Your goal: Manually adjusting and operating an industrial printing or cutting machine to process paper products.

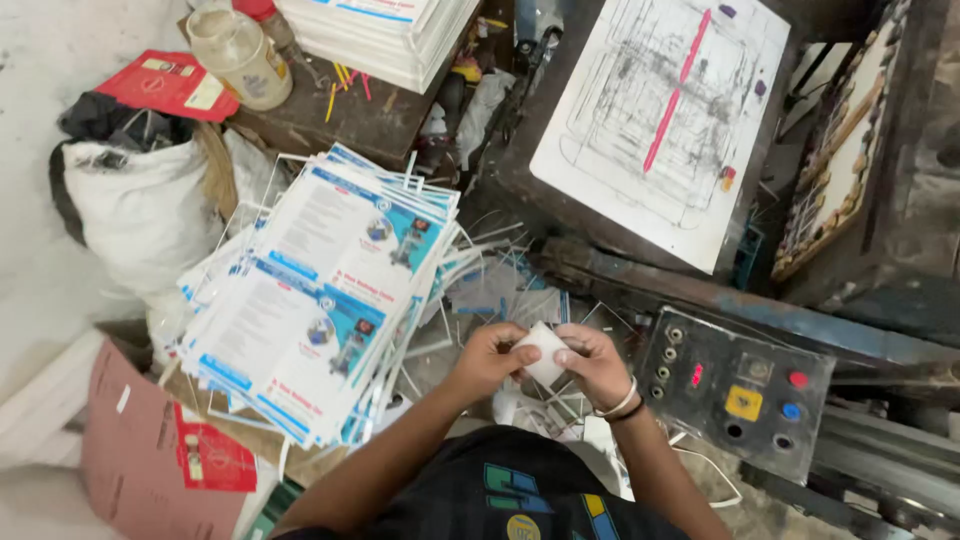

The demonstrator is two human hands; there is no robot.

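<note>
Dark patterned shirt (520, 500), white and black wristbands (622, 406).

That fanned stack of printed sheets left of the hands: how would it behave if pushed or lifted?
The stack of printed sheets is already fanned, so a push would probably slide layers apart. Sheets look thin and glossy: likely floppy and slippery singly. Paper trimmings underneath may make it shift.

A small print or paper-cutting workshop: stacks of printed leaflets (320, 290) lie fanned beside paper trimmings (490, 290), next to a worn metal machine with a control panel (735, 385) of coloured push-buttons. An ink-marked white sheet (660, 120) rests on the machine bed, and a stuffed white sack (140, 210) sits nearby.
</note>
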